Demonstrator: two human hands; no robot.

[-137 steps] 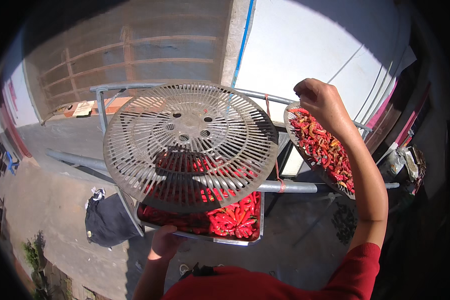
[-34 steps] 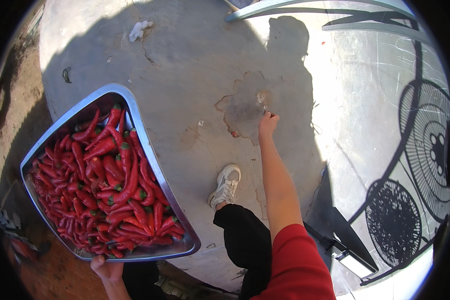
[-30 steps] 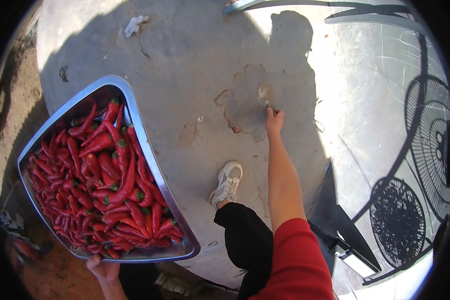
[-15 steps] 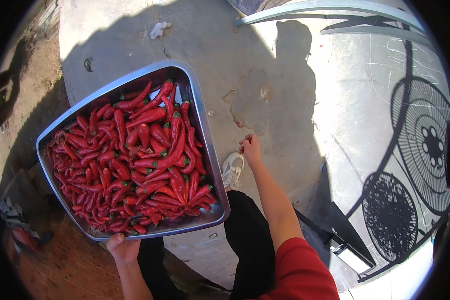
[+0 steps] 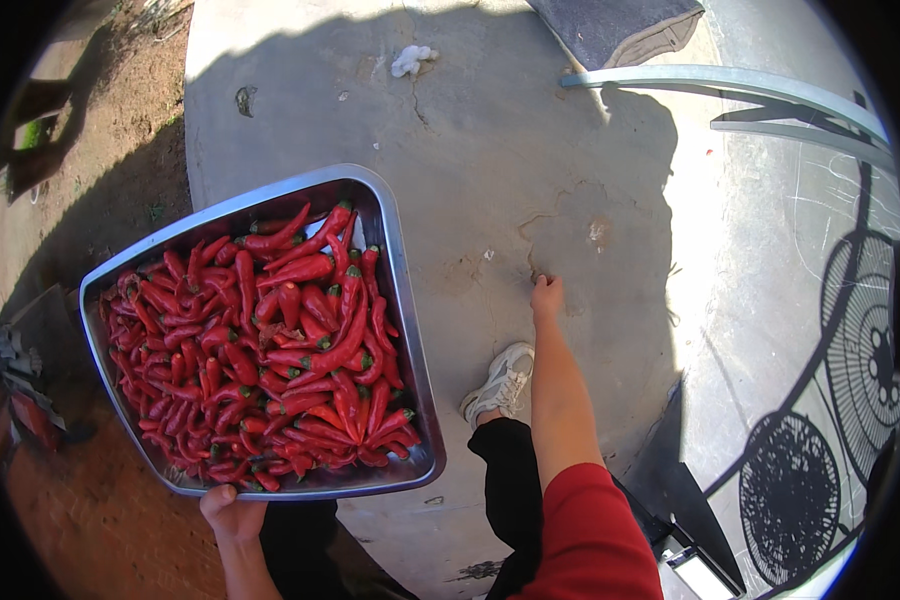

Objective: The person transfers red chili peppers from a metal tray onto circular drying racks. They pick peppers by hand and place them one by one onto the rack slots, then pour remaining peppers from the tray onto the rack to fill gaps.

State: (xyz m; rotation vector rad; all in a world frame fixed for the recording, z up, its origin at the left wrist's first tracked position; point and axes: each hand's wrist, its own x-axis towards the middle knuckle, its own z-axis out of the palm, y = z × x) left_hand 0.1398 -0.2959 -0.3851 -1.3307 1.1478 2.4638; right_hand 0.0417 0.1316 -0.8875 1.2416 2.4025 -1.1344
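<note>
A rectangular metal tray (image 5: 410, 300) heaped with red chili peppers (image 5: 270, 350) is held up over the ground at my left side. My left hand (image 5: 233, 512) grips its near edge, the thumb over the rim and the other fingers hidden underneath. Green stem ends show on several peppers, and a bit of white lining shows at the far right corner. Out to the right of the tray, my right hand (image 5: 547, 297) hangs at the end of a stretched arm, touching nothing. Its fingers look curled in, with no object visible in them.
Grey concrete (image 5: 470, 130) spreads ahead, with a white scrap (image 5: 413, 61) on it. A dark grey cloth (image 5: 630, 30) and a curved pale metal bar (image 5: 730, 78) lie at the far right. Round lattice shadows fall at right. Brick paving (image 5: 110, 510) is at lower left, bare soil at upper left.
The ground view has shifted right and down as I step. My right arm has swung and its fingers look more closed. The tray stays in my left hand, slightly lower in view.
</note>
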